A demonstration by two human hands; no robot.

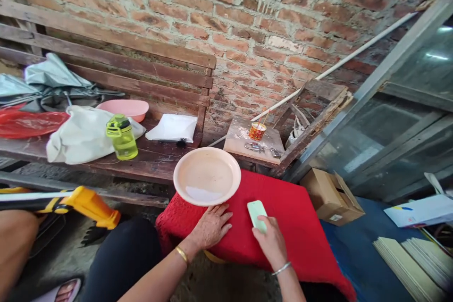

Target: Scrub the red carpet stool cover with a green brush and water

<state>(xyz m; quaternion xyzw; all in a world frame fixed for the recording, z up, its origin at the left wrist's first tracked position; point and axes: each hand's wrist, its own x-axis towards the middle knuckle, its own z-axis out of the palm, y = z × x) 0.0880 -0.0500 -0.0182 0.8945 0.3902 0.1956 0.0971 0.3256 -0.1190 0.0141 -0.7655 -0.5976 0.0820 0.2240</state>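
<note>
My left hand [211, 226] lies palm down on the red cloth [293, 217] with its fingers stretched out. Its fingertips are just below the near rim of a pale pink basin [230, 193], which holds shallow, clear-looking water. In my right hand [272, 240] is a pale green, flat, rounded rectangular object [256, 211], gripped by its near end. The thumb and fingers close around that end and partly hide it. From this view I cannot make out its exact kind. It is to the right of the basin, over the cloth.
A wooden bench [148, 160] at left carries a green water bottle [124, 144], a white bag [79, 137], a pink bowl [132, 109] and a white packet [173, 127]. Behind stands a small table [235, 139] with a paper cup [257, 132]. A cardboard box [323, 196] is at right.
</note>
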